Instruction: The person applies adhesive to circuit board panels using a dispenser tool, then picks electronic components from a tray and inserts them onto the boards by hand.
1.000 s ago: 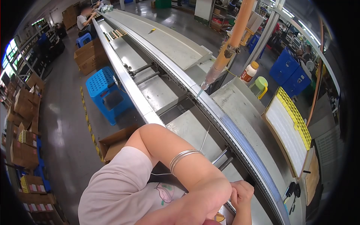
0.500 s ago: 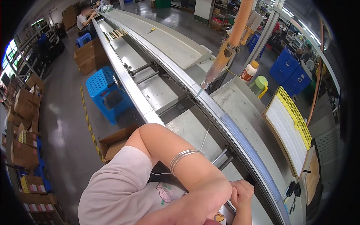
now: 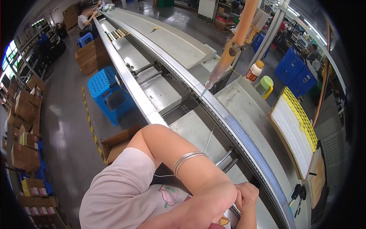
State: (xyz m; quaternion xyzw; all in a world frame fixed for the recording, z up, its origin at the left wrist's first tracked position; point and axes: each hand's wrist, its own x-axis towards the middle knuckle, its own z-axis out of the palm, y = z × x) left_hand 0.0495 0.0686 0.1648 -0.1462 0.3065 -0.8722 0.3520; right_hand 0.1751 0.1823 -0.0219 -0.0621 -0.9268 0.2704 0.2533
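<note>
My left arm, with silver bangles (image 3: 187, 162) round the forearm, crosses the lower middle. The wrist bends sharply, and my left hand (image 3: 196, 212) folds back toward the bottom edge, its fingers out of sight. My right hand (image 3: 248, 195) is closed, fingers curled, right beside the bent left wrist; anything inside it is hidden. Both hands are over the near side of the conveyor line (image 3: 244, 147), close to its metal rail. A pale printed shirt (image 3: 126, 183) shows below the arm.
Blue stool (image 3: 102, 86) and open carton (image 3: 118, 145) stand left. An orange tube with a tapered tip (image 3: 225, 61) hangs over the rail. At right are a bottle (image 3: 254, 71), green cup (image 3: 265, 84), yellow-edged tray (image 3: 291, 133) and scissors (image 3: 301, 194). A co-worker (image 3: 84, 21) sits far off.
The view has shifted very slightly. Both of my hands keep the same pose and place.
</note>
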